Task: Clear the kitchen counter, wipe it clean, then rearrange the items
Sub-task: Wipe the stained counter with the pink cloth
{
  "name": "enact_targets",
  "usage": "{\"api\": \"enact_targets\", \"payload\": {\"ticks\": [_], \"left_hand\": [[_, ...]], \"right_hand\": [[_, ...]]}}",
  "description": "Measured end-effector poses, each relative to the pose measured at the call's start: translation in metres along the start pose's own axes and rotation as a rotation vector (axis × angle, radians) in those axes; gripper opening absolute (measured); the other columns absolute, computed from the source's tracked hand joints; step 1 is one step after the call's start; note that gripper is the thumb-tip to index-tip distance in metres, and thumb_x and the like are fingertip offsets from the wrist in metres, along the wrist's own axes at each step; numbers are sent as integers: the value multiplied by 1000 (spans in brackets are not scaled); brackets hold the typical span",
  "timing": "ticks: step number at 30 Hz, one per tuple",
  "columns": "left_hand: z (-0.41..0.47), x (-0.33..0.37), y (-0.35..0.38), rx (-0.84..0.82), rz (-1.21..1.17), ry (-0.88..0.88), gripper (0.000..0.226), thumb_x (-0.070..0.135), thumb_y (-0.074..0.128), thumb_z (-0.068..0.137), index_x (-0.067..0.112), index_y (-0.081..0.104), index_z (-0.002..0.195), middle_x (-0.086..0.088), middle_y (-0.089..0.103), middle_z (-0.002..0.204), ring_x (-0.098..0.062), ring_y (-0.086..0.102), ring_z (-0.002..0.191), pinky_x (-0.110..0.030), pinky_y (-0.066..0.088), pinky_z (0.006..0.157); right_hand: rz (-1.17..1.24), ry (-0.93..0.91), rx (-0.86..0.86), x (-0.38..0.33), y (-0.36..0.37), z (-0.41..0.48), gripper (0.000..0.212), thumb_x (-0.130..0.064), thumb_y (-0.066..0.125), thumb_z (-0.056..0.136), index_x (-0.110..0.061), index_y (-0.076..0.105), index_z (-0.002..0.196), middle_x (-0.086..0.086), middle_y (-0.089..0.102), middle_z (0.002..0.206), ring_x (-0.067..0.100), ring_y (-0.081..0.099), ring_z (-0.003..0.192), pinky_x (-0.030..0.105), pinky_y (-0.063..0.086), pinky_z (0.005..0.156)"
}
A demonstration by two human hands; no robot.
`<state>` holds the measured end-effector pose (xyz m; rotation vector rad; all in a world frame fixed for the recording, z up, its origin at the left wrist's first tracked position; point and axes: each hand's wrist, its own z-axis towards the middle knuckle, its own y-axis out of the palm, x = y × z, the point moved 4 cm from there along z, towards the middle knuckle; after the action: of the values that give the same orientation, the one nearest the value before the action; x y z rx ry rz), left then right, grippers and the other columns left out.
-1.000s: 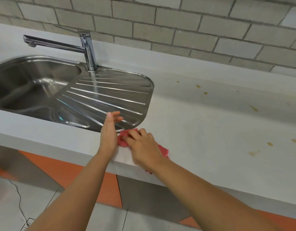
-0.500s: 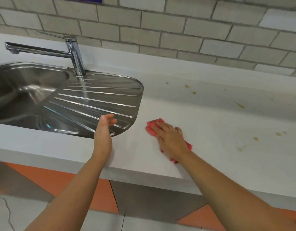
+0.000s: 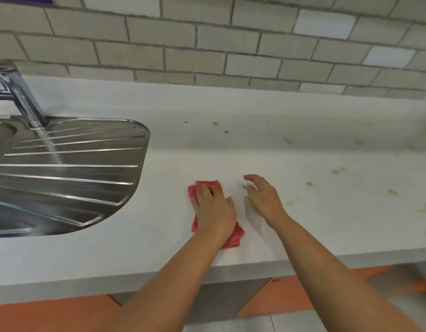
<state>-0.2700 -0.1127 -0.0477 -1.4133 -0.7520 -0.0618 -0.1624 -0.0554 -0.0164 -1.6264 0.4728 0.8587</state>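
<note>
My left hand (image 3: 213, 207) lies flat on the red cloth (image 3: 232, 238), palm down and fingers together, pressing it to the white counter (image 3: 327, 224) near the front edge; it pins the cloth rather than gripping it. My right hand (image 3: 263, 198) is just beside it, apart from the cloth, fingers loosely spread and slightly curled, holding nothing; whether the fingertips touch the counter I cannot tell, though a shadow falls under the palm. The cloth shows beyond the left fingertips and again below the wrist, where folded corners stick out. Yellow-brown spots (image 3: 215, 123) dot the counter toward the back and on the right side, well apart from the cloth. To the left sits the steel sink (image 3: 70, 173) with its ribbed drainboard, the tap (image 3: 22, 99) rising at its rear edge. A grey tiled wall (image 3: 207, 44) runs behind the counter.
</note>
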Motion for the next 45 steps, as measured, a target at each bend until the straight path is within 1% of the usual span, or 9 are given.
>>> {"api": "enact_targets", "payload": {"ticks": [5, 9, 12, 15, 24, 31, 34, 41, 45], "left_hand": [[59, 6, 6, 4, 265, 23, 61, 38, 18, 99, 2, 7, 147, -17, 5, 157, -32, 1, 145, -48, -2, 118], [58, 19, 16, 7, 359, 156, 58, 35, 8, 97, 9, 9, 149, -12, 9, 157, -28, 2, 146, -45, -5, 119], [5, 39, 26, -75, 252, 475, 59, 38, -1, 93, 20, 3, 149, 4, -7, 155, -11, -11, 144, -30, -14, 116], [6, 28, 11, -189, 193, 497, 73, 52, -12, 77, 31, -2, 147, 21, -20, 141, 5, -20, 130, -23, -10, 112], [179, -6, -4, 80, 477, 221, 57, 24, 10, 92, 5, 24, 144, -20, 32, 146, -35, 25, 138, -48, 15, 115], [16, 132, 71, -194, 241, 641, 56, 40, 4, 96, 22, -1, 148, 5, -8, 157, -12, -13, 145, -26, -20, 110], [-13, 118, 70, -353, 186, 756, 55, 46, 3, 95, 31, -3, 147, 19, -19, 147, -1, -19, 140, -26, -17, 113], [121, 84, 50, -122, 321, 392, 52, 34, 17, 99, 21, 13, 149, 1, 7, 158, -17, 3, 146, -41, 7, 116], [107, 155, 99, -137, 292, 465, 55, 36, 11, 98, 16, 13, 149, -4, 10, 158, -21, 3, 146, -41, 2, 119]], "right_hand": [[-605, 93, -173, 39, -50, 68, 43, -30, 35, 99, -13, 39, 138, 10, 29, 148, 27, 23, 140, 41, 24, 113], [-727, 102, -217, 54, -62, 97, 43, -34, 31, 97, -14, 36, 135, 10, 31, 141, 32, 26, 134, 45, 29, 107], [-742, 79, -288, 61, -60, 110, 48, -37, 28, 99, -17, 27, 143, 11, 26, 146, 33, 24, 135, 48, 29, 109], [-746, 79, -357, 60, -61, 117, 56, -40, 32, 99, -18, 18, 148, 11, 13, 155, 33, 17, 142, 46, 25, 114], [-753, 37, -418, 64, -67, 128, 60, -43, 35, 98, -22, 12, 150, 9, 6, 157, 29, 14, 145, 39, 21, 117], [-641, 16, -511, 54, -95, 131, 49, -12, 28, 100, -12, 22, 148, 9, 19, 156, 24, 21, 143, 29, 18, 113], [-510, 3, -532, 59, -110, 128, 45, -19, 28, 102, -15, 26, 147, 1, 21, 156, 19, 20, 144, 29, 15, 115], [-463, 21, -281, 107, -161, 125, 43, -32, 37, 100, -19, 41, 141, 1, 35, 149, 18, 29, 139, 27, 20, 113], [-370, 90, -306, 115, -164, 120, 48, -34, 27, 102, -15, 28, 147, 1, 24, 155, 17, 21, 144, 30, 15, 118]]}}
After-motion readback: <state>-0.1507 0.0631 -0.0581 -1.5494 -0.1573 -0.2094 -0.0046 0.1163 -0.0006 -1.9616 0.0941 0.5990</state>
